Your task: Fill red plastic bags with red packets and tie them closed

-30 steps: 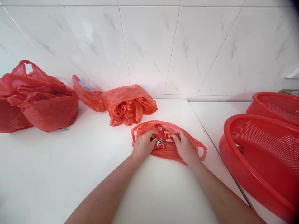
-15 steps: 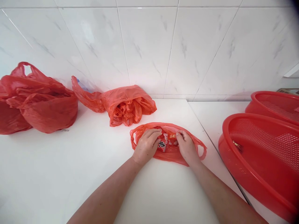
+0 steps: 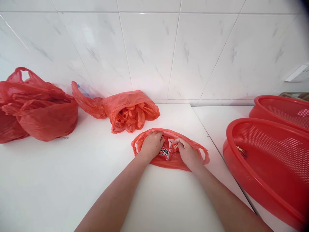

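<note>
A red plastic carrier bag (image 3: 172, 163) lies on its side on the white tabletop, its mouth spread and its handles at both ends. Both of my hands reach into it. My right hand (image 3: 189, 154) pinches a small red snack packet (image 3: 174, 147) with pale lettering. Beside it in the bag rests a larger red packet (image 3: 164, 152) with black characters on it. My left hand (image 3: 151, 145) is at the left part of the mouth, above the larger packet. Its fingers are curled inward, and what lies under them is hidden.
Two red mesh-sided plastic baskets (image 3: 228, 141) stand at the right, the nearer holding a small shiny wrapped item (image 3: 241, 151). Toward the wall lies a red bag stuffed with red plastic (image 3: 135, 96). Bulky red bags (image 3: 48, 119) sit at the left. A seam runs between two tabletops.
My right hand has shifted slightly left in the bag, with the small packet pinched in its fingers. My left hand has moved a little up. The camera view has shifted slightly.
</note>
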`<act>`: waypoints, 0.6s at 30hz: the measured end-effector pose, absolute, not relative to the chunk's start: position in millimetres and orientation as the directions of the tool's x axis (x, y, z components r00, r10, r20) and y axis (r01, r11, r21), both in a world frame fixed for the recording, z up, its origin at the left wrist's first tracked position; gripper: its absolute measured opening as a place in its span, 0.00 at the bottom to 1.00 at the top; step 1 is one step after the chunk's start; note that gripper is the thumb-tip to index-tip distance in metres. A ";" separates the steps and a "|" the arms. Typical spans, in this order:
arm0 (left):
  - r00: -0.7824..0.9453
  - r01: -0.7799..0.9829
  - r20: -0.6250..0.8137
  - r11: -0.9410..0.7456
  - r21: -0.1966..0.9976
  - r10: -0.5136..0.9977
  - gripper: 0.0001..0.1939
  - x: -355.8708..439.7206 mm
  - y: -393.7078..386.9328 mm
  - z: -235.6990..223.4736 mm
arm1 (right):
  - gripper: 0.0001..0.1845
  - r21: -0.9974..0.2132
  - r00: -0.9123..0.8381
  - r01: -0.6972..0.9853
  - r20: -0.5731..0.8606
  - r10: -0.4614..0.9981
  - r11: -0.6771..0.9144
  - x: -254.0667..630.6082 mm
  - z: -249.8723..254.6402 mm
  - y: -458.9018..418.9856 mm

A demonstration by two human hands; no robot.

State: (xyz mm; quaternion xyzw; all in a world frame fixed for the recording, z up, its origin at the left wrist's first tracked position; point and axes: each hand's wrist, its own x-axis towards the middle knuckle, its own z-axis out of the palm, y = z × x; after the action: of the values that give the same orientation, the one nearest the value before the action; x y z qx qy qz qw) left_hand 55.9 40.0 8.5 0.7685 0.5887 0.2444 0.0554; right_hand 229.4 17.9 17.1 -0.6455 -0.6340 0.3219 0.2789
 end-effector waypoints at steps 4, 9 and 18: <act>0.236 0.857 0.314 -0.349 0.379 0.920 0.12 51.7 37.8 5.4 | 0.12 -0.776 -0.050 0.630 -0.081 0.995 -0.031 228.6 18.8 17.7; 0.177 0.849 0.373 -0.333 0.410 0.911 0.05 52.2 32.7 6.1 | 0.15 -0.787 -0.046 0.609 -0.158 0.986 -0.098 227.4 15.6 18.7; 0.046 0.704 0.434 -0.338 0.625 0.900 0.06 49.0 27.7 11.1 | 0.12 -0.805 0.040 0.583 -0.108 0.993 -0.111 228.3 22.4 18.1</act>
State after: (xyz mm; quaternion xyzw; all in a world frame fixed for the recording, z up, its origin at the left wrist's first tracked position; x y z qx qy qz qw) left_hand 49.0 27.7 11.1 0.7128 0.5624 0.4009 0.1220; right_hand 228.3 18.1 22.4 -0.6585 -0.5986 0.3489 0.2938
